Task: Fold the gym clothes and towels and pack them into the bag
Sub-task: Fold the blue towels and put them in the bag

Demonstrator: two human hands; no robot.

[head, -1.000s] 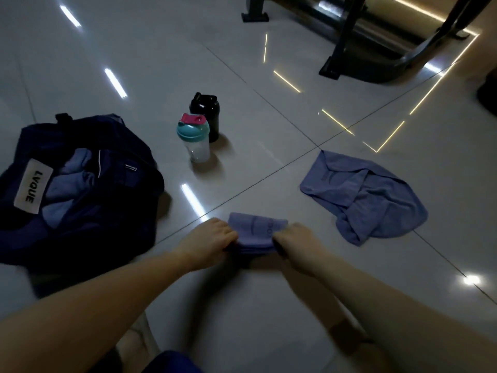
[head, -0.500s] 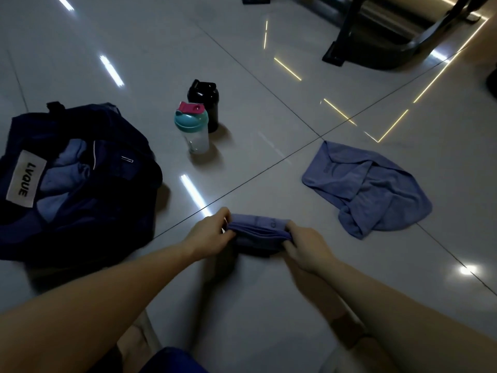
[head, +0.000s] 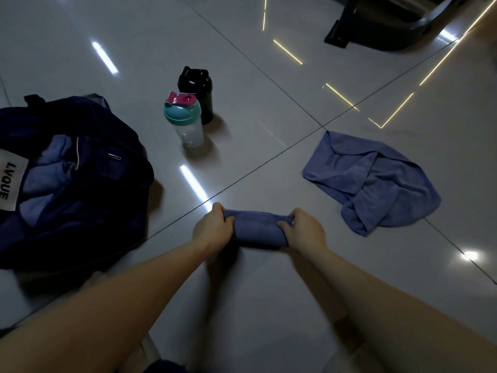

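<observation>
A small blue towel (head: 256, 229), folded into a thick narrow bundle, lies on the glossy tiled floor in front of me. My left hand (head: 211, 228) grips its left end and my right hand (head: 305, 229) grips its right end. A second blue towel (head: 376, 181) lies crumpled and unfolded on the floor to the right. The dark navy bag (head: 80, 211) sits open at the left, with blue cloth (head: 51, 170) inside and a white label on its edge.
A clear shaker bottle with a teal lid (head: 184, 122) and a black shaker bottle (head: 197, 91) stand on the floor behind the hands. The black base of a gym machine (head: 376, 33) is at the top right. Bare tiles lie between the towels.
The flat folded towel has been doubled over again into a thicker, narrower bundle. Both hands moved to its two ends and hold it there.
</observation>
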